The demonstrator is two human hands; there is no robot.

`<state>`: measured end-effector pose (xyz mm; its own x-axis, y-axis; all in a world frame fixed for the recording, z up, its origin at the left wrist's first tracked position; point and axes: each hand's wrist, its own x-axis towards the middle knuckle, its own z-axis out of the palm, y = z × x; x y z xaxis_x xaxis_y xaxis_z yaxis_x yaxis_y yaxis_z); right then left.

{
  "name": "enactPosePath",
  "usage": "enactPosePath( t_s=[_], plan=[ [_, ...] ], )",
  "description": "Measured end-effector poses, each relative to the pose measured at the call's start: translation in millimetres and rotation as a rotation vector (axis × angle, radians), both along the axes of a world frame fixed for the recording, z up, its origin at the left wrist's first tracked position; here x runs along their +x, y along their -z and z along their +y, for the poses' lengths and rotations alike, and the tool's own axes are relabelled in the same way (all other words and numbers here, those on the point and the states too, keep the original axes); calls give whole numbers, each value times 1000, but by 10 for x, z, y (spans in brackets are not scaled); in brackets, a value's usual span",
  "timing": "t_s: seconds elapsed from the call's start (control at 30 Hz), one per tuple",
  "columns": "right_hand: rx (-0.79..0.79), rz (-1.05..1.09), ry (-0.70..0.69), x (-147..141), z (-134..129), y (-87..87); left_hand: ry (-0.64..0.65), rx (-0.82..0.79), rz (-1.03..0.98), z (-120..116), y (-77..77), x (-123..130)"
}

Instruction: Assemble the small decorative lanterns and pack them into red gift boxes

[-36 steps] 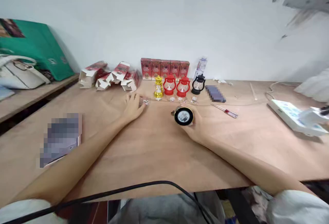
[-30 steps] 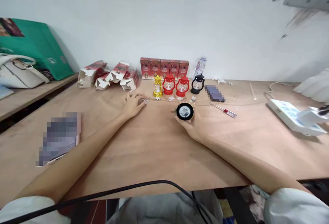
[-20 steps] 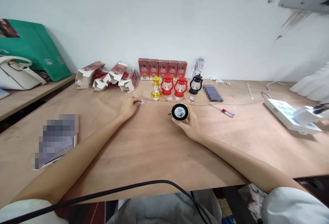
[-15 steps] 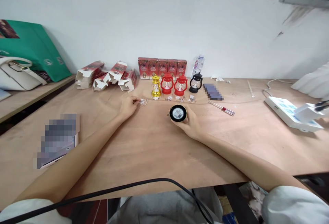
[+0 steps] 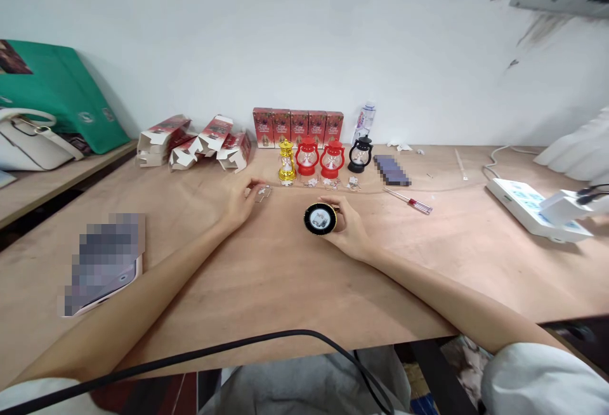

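My right hand (image 5: 351, 231) is closed around a small lantern (image 5: 320, 218), tipped so that its round black underside with a pale centre and a thin gold rim faces me. The rest of its body is mostly hidden. On the left, my left hand (image 5: 242, 202) rests low over the table with its fingers bent together. Beside those fingertips lie small white and wire pieces (image 5: 262, 193); whether a piece is pinched I cannot make out. Behind stand a gold lantern (image 5: 287, 161), two red lanterns (image 5: 307, 157) and a black lantern (image 5: 360, 155), with similar small pieces (image 5: 329, 183) in front.
Several red boxes (image 5: 299, 128) line the wall, with opened boxes (image 5: 209, 142) to their left. A screwdriver (image 5: 410, 201), a dark pixelated item (image 5: 392, 170) and a power strip (image 5: 528, 205) are on the right. A phone (image 5: 102, 269) lies left; a black cable (image 5: 266, 337) crosses the front.
My right hand has shifted the lantern slightly left and towards me, turning its underside more fully to view. My left hand has moved little, its fingers staying by the small pieces.
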<state>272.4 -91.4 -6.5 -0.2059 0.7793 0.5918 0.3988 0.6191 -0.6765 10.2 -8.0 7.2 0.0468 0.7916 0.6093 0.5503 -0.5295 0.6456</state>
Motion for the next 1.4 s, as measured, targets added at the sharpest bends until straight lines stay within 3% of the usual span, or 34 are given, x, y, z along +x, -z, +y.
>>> enactPosePath(
  t_s=[0.2,0.37,0.77,1.0,1.2,1.4],
  plan=[
    [29,-18,10,-1,-1,-9,225,-181,-442,-569,-138,491],
    [98,-42,24,-4,-17,-27,353,-213,-417,-912,-239,665],
    [167,-100,99,-29,-35,-54,405,10,-302,-926,-170,671],
    [270,-192,52,-22,-60,-43,384,74,-205,-1038,-98,714],
    [266,-263,71,-14,-72,-27,331,303,-6,-1032,-93,699],
    [262,-250,46,-6,-72,-23,401,505,225,-943,-34,592]
  ],
)
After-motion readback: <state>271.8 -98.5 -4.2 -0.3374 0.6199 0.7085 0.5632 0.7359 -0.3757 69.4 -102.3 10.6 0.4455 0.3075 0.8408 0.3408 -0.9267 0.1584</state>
